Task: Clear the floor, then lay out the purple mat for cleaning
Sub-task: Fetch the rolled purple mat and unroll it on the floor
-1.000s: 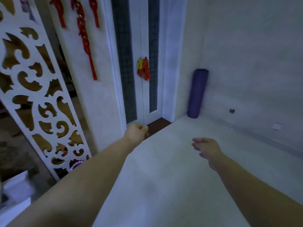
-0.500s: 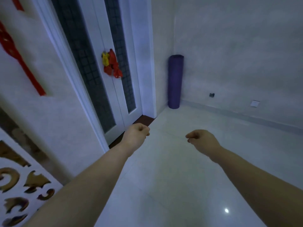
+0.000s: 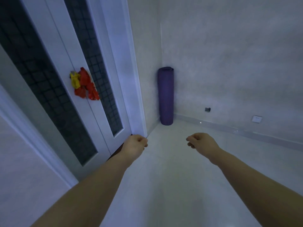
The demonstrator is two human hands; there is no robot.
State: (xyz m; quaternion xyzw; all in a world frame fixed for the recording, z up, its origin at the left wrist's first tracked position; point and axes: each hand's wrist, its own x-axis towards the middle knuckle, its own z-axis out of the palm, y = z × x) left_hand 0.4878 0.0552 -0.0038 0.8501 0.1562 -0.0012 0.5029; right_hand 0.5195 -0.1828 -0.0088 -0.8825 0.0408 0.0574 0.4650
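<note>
Where two walls meet, purple mat [image 3: 165,97] stands rolled upright.

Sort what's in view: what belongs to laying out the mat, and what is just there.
Belongs to the job:
rolled purple mat, upright in the corner
floor
left hand and right hand, both curled and empty

Just there:
red and yellow ornament on the glazed double door
wall socket
</note>
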